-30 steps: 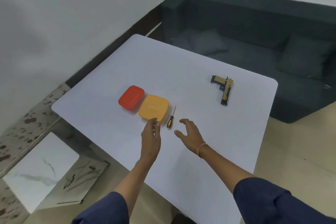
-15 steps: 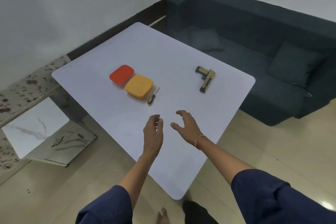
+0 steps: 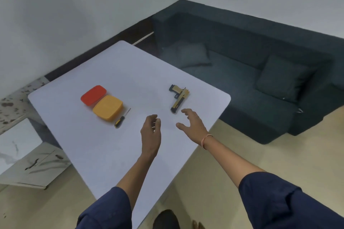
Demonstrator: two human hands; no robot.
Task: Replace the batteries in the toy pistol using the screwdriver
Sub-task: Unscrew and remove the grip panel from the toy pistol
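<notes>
I stand at a white table [image 3: 111, 72] with rounded corners. Beyond its far edge a dark sofa [image 3: 242, 83] fills the corner of plain pale walls [image 3: 74, 5], two cushions [image 3: 284, 76] on its seat. Beige floor [image 3: 279, 154] lies right of the table; left of it, a speckled ledge [image 3: 11, 102] and what may be marble slabs [image 3: 18, 145].

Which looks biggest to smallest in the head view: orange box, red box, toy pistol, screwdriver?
1. orange box
2. red box, partly hidden behind the orange one, so unsure
3. toy pistol
4. screwdriver
</notes>
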